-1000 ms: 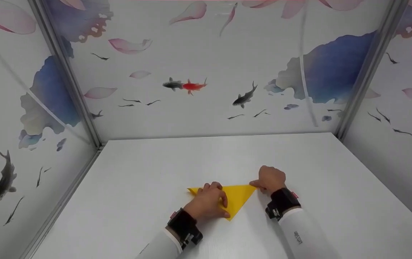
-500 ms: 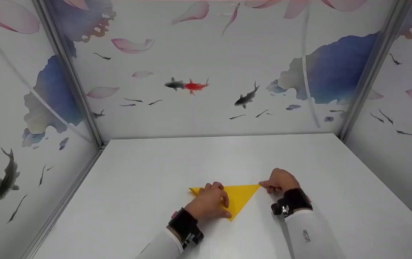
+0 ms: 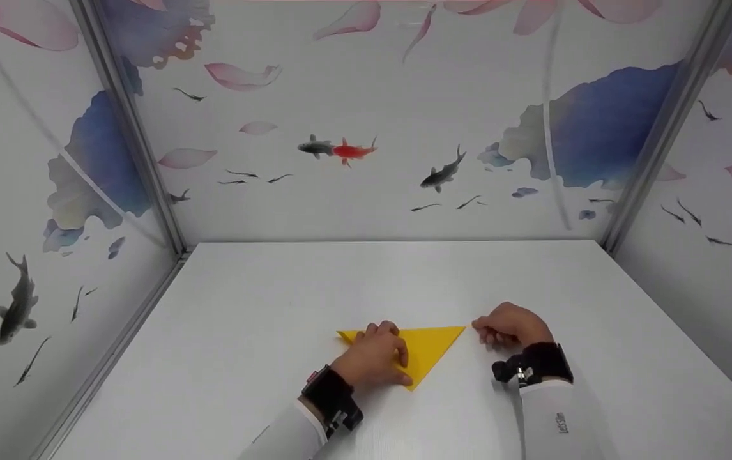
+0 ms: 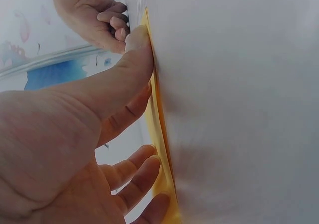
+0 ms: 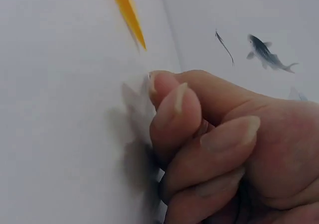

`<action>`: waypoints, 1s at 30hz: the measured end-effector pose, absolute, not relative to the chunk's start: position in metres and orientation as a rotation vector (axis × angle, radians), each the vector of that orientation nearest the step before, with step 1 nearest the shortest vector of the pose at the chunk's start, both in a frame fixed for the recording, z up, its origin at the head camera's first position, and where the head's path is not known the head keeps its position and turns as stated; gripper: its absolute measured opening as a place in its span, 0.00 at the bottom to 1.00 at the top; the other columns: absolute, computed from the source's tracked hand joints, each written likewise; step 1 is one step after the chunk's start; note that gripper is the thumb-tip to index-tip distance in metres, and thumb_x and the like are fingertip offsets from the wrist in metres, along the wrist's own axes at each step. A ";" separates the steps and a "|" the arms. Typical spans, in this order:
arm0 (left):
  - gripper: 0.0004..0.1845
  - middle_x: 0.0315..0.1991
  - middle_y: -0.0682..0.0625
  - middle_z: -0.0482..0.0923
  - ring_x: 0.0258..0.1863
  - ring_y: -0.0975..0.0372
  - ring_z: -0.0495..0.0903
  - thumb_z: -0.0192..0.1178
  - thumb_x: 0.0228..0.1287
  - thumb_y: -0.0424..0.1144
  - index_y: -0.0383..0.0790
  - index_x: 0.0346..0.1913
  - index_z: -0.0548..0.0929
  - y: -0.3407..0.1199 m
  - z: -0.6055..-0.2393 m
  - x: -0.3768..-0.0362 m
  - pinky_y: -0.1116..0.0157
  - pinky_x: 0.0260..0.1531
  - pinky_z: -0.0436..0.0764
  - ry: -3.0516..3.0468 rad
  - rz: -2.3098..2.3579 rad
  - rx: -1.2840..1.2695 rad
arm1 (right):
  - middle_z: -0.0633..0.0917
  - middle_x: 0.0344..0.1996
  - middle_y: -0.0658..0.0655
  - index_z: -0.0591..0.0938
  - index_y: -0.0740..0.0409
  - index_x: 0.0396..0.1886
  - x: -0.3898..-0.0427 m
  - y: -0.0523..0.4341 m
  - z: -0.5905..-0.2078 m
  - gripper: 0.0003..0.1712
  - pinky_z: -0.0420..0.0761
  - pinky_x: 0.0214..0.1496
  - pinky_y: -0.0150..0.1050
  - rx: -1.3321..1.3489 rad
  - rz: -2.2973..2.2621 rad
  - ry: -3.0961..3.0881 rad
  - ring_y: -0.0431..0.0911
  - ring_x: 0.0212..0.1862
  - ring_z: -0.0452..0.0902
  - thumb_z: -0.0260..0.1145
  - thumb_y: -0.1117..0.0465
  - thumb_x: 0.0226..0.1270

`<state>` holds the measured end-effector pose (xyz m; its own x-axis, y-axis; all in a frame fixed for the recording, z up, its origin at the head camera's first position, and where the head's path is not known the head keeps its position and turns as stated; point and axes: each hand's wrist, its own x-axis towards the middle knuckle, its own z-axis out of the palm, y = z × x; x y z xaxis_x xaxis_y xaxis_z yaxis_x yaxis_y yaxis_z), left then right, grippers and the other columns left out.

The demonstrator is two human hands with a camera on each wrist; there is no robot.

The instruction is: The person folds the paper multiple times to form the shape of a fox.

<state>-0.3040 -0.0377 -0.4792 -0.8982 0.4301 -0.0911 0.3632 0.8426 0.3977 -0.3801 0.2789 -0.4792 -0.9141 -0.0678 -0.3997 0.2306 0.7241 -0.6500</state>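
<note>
If yellow paper [image 3: 433,349] is pressed too lightly by the loosely spread left hand [image 3: 371,359], it may be unfolded; right hand [image 3: 511,324] curled, empty.

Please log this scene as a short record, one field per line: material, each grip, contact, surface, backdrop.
Material: yellow paper, folded into a triangle, long edge on the far side
Left grip: bare hand resting on the paper, covering part of it
Right grip: bare hand, curled, holding nothing, beside the paper's right corner
Contact: left only; the right wrist view shows a gap at the corner
Surface: white table
Backdrop: white panels printed with fish and petals
</note>
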 end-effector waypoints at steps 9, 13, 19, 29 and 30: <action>0.13 0.70 0.48 0.76 0.68 0.50 0.71 0.81 0.60 0.56 0.55 0.35 0.90 -0.037 -0.483 -0.302 0.48 0.73 0.72 2.821 0.581 0.654 | 0.77 0.16 0.48 0.90 0.61 0.27 -0.365 0.235 -0.452 0.23 0.68 0.27 0.31 0.127 -0.905 2.658 0.41 0.21 0.67 0.69 0.48 0.76; 0.13 0.67 0.48 0.76 0.66 0.50 0.71 0.81 0.59 0.57 0.55 0.33 0.90 -0.037 -0.481 -0.304 0.48 0.72 0.73 2.828 0.580 0.644 | 0.81 0.19 0.50 0.92 0.60 0.30 -0.358 0.194 -0.434 0.22 0.68 0.28 0.31 -0.005 -0.711 2.668 0.42 0.23 0.68 0.78 0.44 0.69; 0.13 0.66 0.48 0.77 0.65 0.50 0.72 0.82 0.59 0.56 0.55 0.32 0.90 -0.038 -0.481 -0.308 0.46 0.73 0.72 2.827 0.604 0.643 | 0.78 0.16 0.48 0.89 0.55 0.23 -0.357 0.158 -0.441 0.19 0.66 0.26 0.31 -0.097 -0.559 2.659 0.41 0.23 0.68 0.83 0.48 0.63; 0.13 0.70 0.46 0.77 0.68 0.48 0.72 0.82 0.59 0.55 0.53 0.34 0.91 -0.040 -0.481 -0.308 0.44 0.77 0.70 2.805 0.624 0.649 | 0.74 0.14 0.48 0.89 0.54 0.21 -0.362 0.152 -0.463 0.22 0.66 0.27 0.34 -0.095 -0.492 2.664 0.43 0.22 0.68 0.88 0.44 0.55; 0.13 0.70 0.46 0.77 0.68 0.48 0.72 0.82 0.60 0.55 0.53 0.34 0.91 -0.041 -0.480 -0.308 0.44 0.77 0.70 2.808 0.617 0.649 | 0.74 0.14 0.48 0.89 0.54 0.22 -0.363 0.151 -0.463 0.22 0.66 0.27 0.34 -0.098 -0.483 2.672 0.43 0.22 0.68 0.88 0.43 0.55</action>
